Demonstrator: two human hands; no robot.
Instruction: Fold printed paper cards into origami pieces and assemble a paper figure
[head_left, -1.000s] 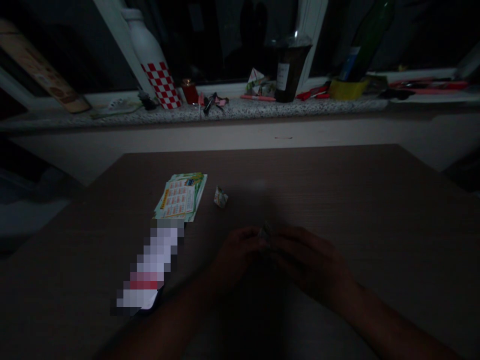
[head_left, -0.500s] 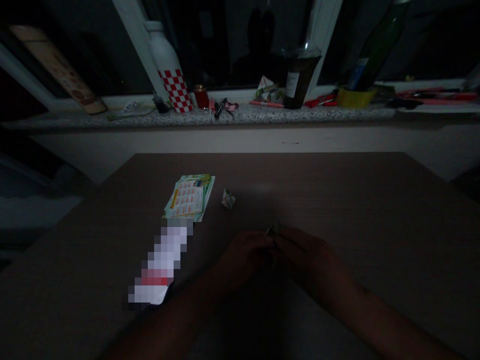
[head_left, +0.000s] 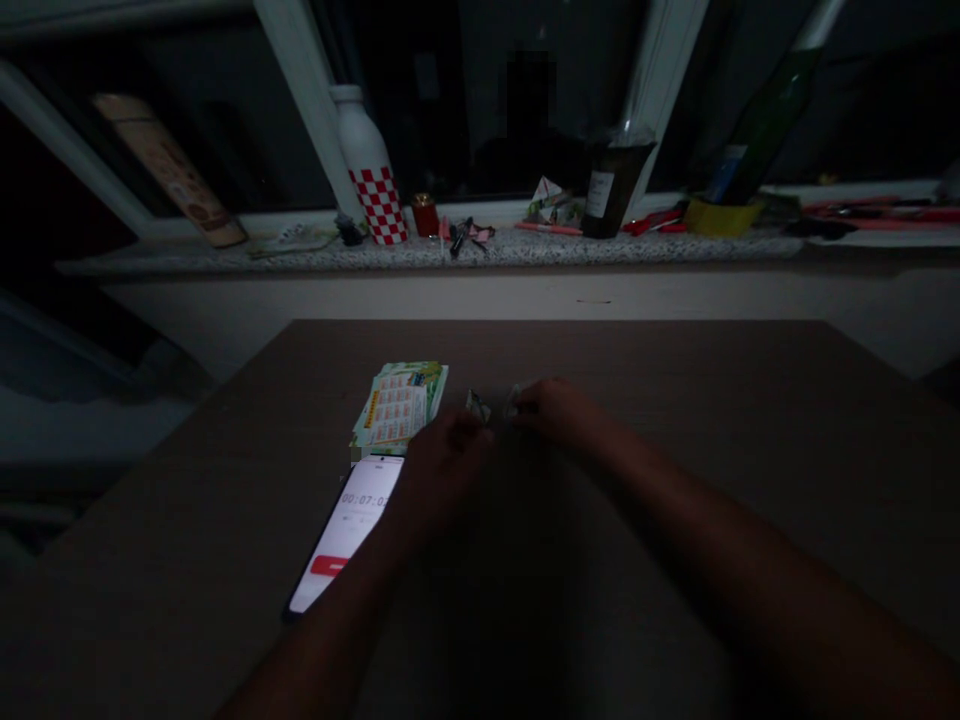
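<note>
My right hand point(head_left: 559, 410) is closed, its fingertips pinching a small folded paper piece point(head_left: 513, 401) just above or on the table. Left of it, a second folded paper piece point(head_left: 478, 405) with a printed pattern sits on the tabletop. My left hand point(head_left: 448, 455) is right in front of that second piece, with fingers bent and the thumb apart from them; dim light hides whether they touch it. My left forearm and hand cover part of a lit phone point(head_left: 360, 500) showing a running timer. Behind the phone lies a stack of printed paper sheets point(head_left: 397, 405).
On the granite windowsill point(head_left: 517, 247) at the back stand a white bottle with red checks point(head_left: 379, 200), a small red jar point(head_left: 425, 215), a dark plastic cup point(head_left: 606, 195) and a green bottle point(head_left: 772, 110). Another folded paper shape point(head_left: 550, 200) is beside the cup.
My hands, earlier together around one folded piece, have separated and moved forward. The right hand carries that piece; the left has reached the other piece, now partly covering the phone. The view has shifted slightly.
</note>
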